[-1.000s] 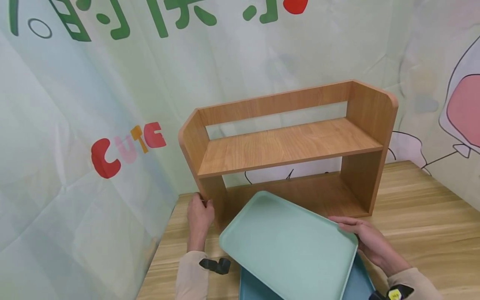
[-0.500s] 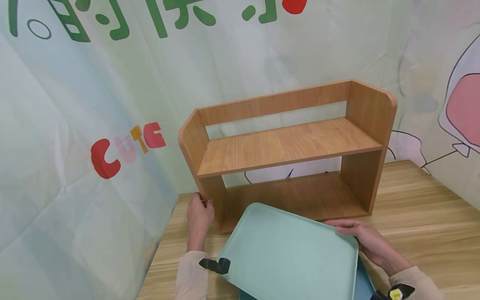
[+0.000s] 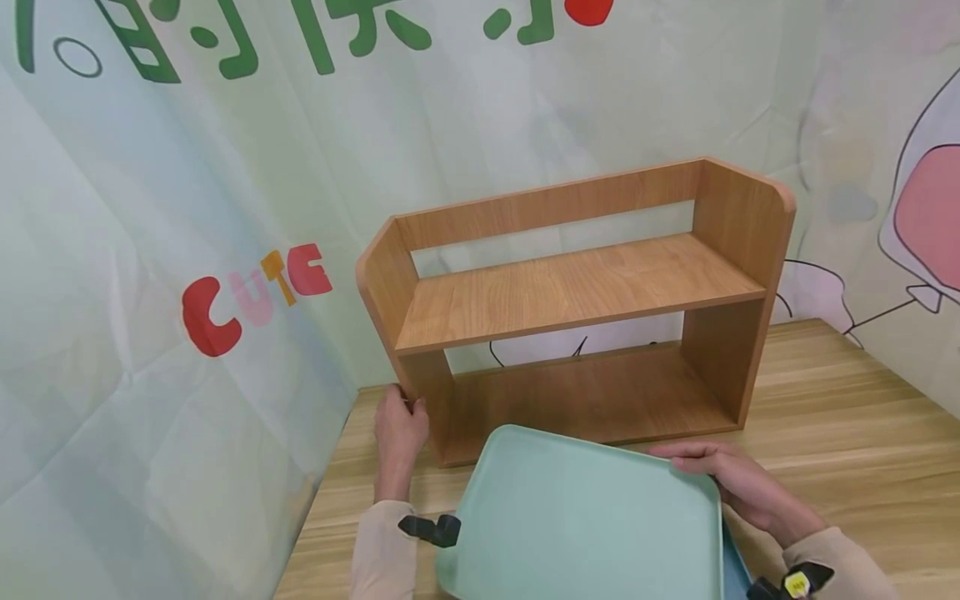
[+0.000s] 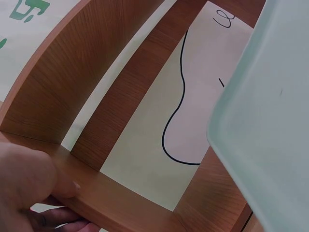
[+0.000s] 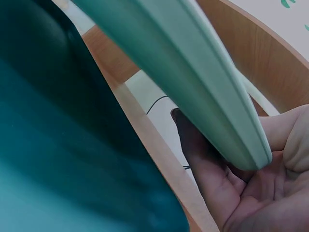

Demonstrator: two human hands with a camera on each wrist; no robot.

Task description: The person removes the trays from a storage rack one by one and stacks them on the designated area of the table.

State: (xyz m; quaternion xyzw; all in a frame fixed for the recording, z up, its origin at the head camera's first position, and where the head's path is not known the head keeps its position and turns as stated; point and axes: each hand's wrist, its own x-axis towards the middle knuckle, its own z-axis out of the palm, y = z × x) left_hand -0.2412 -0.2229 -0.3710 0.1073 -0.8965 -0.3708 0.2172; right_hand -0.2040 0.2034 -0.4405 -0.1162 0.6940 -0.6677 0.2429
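My right hand (image 3: 738,483) grips a mint-green tray (image 3: 592,517) at its far right corner. In the right wrist view the thumb lies on one side of the tray's rim (image 5: 203,82) and the fingers on the other. Below it shows a blue tray (image 5: 72,145), mostly covered by the mint one in the head view. My left hand (image 3: 401,429) holds the left side panel of a two-tier wooden shelf (image 3: 585,292). Up close in the left wrist view, the thumb presses the panel's edge (image 4: 91,193) with fingers curled behind it.
The shelf stands on a wood-grain table (image 3: 855,442) against a printed fabric backdrop (image 3: 187,183). Its lower board (image 3: 585,400) lies just beyond the mint tray's far edge. Black cameras are strapped on both wrists.
The mint tray has drawn back from the shelf toward the body and turned straighter, covering more of the blue tray. My left hand and the shelf have stayed put.
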